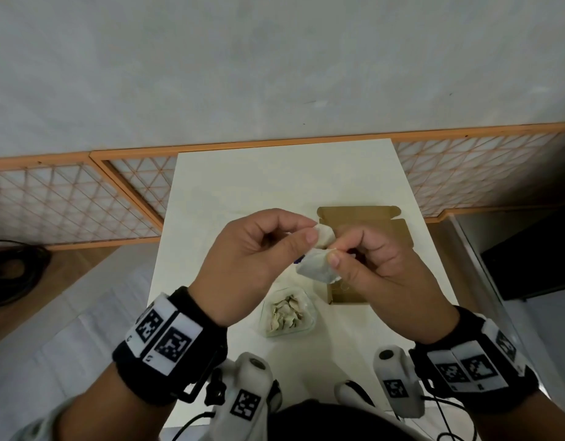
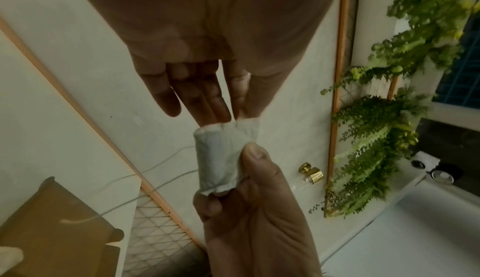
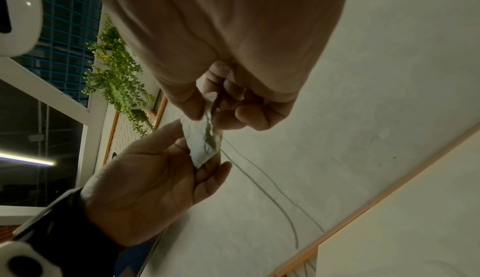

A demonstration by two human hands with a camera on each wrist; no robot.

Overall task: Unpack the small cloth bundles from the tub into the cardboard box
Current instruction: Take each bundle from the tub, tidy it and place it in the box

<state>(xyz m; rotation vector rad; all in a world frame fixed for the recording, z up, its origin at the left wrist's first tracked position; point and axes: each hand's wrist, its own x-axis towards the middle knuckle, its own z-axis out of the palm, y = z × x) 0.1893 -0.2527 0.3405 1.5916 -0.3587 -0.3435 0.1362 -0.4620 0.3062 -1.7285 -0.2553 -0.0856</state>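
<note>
Both hands are raised above the white table [image 1: 227, 186], each pinching one small pale cloth bundle [image 1: 319, 259]. My left hand [image 1: 311, 233] pinches its upper end between thumb and forefinger. My right hand [image 1: 337, 254] pinches the lower part between thumb and curled fingers. The bundle [image 2: 223, 158] is a crumpled whitish roll in the left wrist view, and the same bundle [image 3: 203, 139] shows between both hands in the right wrist view. Below the hands a clear tub [image 1: 265, 329] holds several more bundles. The open cardboard box [image 1: 354, 214] lies behind and under my right hand, partly hidden.
The table is narrow, with floor on both sides. An orange-framed lattice panel [image 1: 68, 198] runs along the wall behind it. Dark cables [image 1: 14, 268] lie on the floor at the left. Green hanging plants [image 2: 389, 137] show in the left wrist view.
</note>
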